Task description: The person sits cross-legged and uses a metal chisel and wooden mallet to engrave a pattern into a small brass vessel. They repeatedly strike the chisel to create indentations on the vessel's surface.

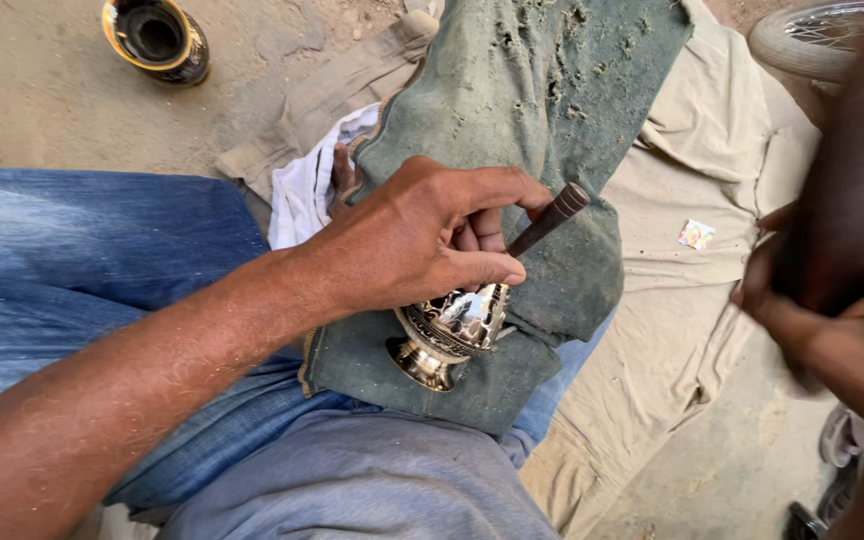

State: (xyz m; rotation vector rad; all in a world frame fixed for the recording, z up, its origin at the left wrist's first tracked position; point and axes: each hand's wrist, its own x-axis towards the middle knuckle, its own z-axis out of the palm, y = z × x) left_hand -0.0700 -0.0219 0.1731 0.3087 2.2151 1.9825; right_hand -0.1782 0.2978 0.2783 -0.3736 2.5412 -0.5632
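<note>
— Dusty ground, a beige sheet (692, 300), a green cloth (542, 120) over the lap. What step?

— Engraving, I'd judge: left hand (422, 240), fingers pinched on a dark-handled tool (552, 217), tip at the shiny metal cup (447, 335) lying on that cloth. Next calls for steadying.

— The right hand (842, 330)?

— Blurred; it grips something dark I cannot make out. Tool tip hidden.

Ground (42, 90): bare, packed sandy earth, evenly lit by daylight. A beige cloth (682, 290) is spread over it, creased, with a small printed wrapper (696, 234) lying on it. A black, gold-rimmed vessel (156, 38) stands upper left. Part of a spoked wheel (812, 35) shows upper right.
</note>
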